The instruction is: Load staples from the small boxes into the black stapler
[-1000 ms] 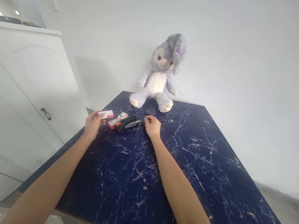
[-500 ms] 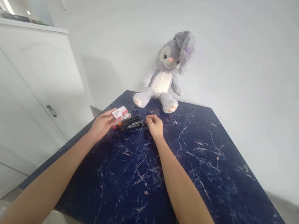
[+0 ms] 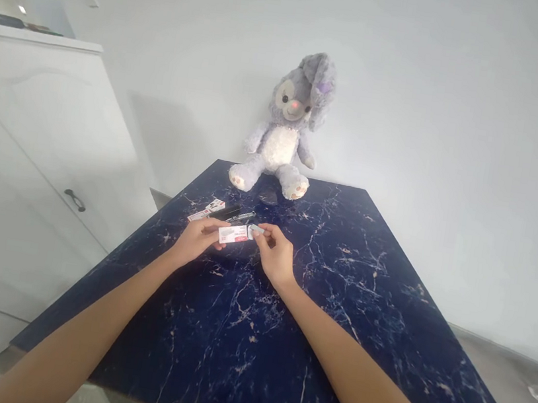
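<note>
My left hand (image 3: 197,242) is closed on the left end of a small white and red staple box (image 3: 234,235), held just above the table. My right hand (image 3: 276,253) pinches a small grey piece (image 3: 256,229) at the box's right end; whether that is a row of staples or part of the box I cannot tell. Just behind the box lies a black stapler (image 3: 225,212), its silver metal rail (image 3: 243,216) pointing to the right. Another white and red box (image 3: 215,206) rests beside the stapler, partly covered by it.
A grey plush toy (image 3: 283,130) sits at the far edge of the dark blue marbled table (image 3: 250,332), against the wall. On the left stands a white cabinet (image 3: 31,148) with dark handles.
My right hand has left the stapler's rail and come to the right end of the staple box. My left hand has brought the box nearer and to the right, in front of the stapler.
</note>
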The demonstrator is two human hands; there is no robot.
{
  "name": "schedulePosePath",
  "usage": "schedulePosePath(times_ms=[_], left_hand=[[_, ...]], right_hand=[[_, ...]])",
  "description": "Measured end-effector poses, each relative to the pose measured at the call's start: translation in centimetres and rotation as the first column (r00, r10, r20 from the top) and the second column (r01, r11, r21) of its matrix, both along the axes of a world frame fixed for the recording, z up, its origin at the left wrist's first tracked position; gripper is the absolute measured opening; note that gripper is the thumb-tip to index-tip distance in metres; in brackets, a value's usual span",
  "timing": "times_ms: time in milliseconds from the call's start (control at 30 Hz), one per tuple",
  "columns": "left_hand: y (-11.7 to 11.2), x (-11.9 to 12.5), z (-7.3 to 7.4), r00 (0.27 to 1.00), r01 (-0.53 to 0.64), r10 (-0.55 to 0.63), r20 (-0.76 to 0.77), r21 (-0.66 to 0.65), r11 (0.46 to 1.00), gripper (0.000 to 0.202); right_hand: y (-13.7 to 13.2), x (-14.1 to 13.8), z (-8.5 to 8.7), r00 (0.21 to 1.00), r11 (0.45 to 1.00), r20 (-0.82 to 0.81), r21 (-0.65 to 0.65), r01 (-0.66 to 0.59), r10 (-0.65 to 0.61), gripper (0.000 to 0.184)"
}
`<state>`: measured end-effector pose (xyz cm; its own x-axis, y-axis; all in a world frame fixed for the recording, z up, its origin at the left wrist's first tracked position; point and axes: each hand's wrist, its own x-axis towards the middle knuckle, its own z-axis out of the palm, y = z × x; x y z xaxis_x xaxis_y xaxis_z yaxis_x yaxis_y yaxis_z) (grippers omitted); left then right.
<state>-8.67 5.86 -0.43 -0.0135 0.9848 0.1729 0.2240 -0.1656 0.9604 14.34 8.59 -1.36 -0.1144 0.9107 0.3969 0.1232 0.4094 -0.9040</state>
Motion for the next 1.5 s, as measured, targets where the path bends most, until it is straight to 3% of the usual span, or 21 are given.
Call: schedulePosePath(times_ms=[133, 267, 367, 600, 767, 933, 1133, 1233, 1500], left_hand=[[0.1, 0.7, -0.9, 0.999, -0.023, 0.023, 0.041, -0.005, 1.0, 0.036], [0.0, 1.1, -1.1, 0.994, -0.08, 0.079, 0.071, 0.01, 0.997, 0.034], [-0.2, 1.3, -0.9, 0.998, -0.042, 0.042, 0.054, -0.012, 0.999, 0.034], [0.0, 1.1, -1.3, 0.978, 0.008, 0.011, 0.207, -0.091, 0.996, 0.036], [0.1, 0.8, -1.4, 0.973, -0.016, 0.044, 0.228, -0.124, 0.992, 0.04], [-0.2, 0.4, -1.2, 0.98, 0.081, -0.046, 0.195, -0.175, 0.981, 0.04], [-0.3, 0.5, -0.5, 0.976, 0.139, -0.098, 0.195, -0.205, 0.969, 0.04], [-0.3, 0.5, -0.3, 0.976, 0.143, -0.104, 0.191, -0.202, 0.969, 0.042], [-0.7, 1.1, 0.5, 0.967, 0.233, -0.213, 0.137, -0.156, 0.96, 0.043]], right_hand=[[0.2, -0.2, 0.5, 0.995, 0.993, 0.101, 0.122, 0.003, -0.015, 0.025], [0.5, -0.2, 0.1, 0.993, 0.986, 0.118, 0.164, 0.005, -0.024, 0.025], [0.6, -0.2, -0.3, 0.992, 0.983, 0.125, 0.178, -0.038, 0.016, 0.022], [2.2, -0.3, -1.4, 0.979, 0.976, -0.112, -0.121, -0.183, 0.169, 0.028], [2.9, -0.4, -1.7, 0.964, 0.956, -0.186, -0.191, -0.224, 0.189, 0.032], [2.7, -0.4, -1.3, 0.929, 0.92, -0.303, -0.258, -0.295, 0.212, 0.026], [2.7, -0.4, -1.3, 0.956, 0.934, -0.273, -0.302, -0.191, 0.107, 0.025], [2.9, -0.4, -1.5, 0.952, 0.929, -0.261, -0.288, -0.232, 0.157, 0.026], [2.2, -0.2, -1.0, 0.97, 0.953, -0.024, -0.184, -0.241, 0.241, 0.03]])
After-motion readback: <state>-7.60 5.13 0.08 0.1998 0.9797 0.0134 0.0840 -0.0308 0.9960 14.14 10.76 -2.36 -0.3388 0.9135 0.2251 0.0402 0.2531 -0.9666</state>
